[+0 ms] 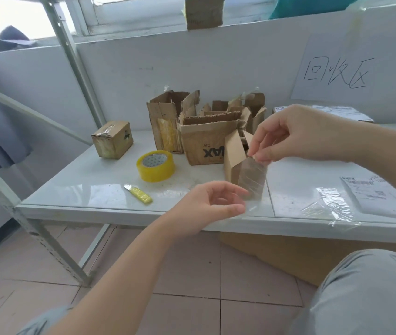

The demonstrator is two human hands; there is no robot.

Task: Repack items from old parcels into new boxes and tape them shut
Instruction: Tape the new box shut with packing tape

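Observation:
A strip of clear tape [255, 182] hangs in front of a small open cardboard box [234, 163] on the white table [110, 189]. My right hand [286, 134] pinches the strip's top end above the box. The bottom end is pinched by my left hand [214, 204] near the table's front edge. A yellow tape roll [156, 165] lies left of the box, and a yellow box cutter [139, 194] lies in front of the roll. Several torn old parcels [204, 134] stand behind, one marked with black letters.
A small taped box [112, 139] sits at the table's left. A shipping label sheet [376, 194] and crumpled clear film [327, 206] lie at the right. A paper sign [337, 68] hangs on the back wall. A metal rack post [71, 54] rises at the left.

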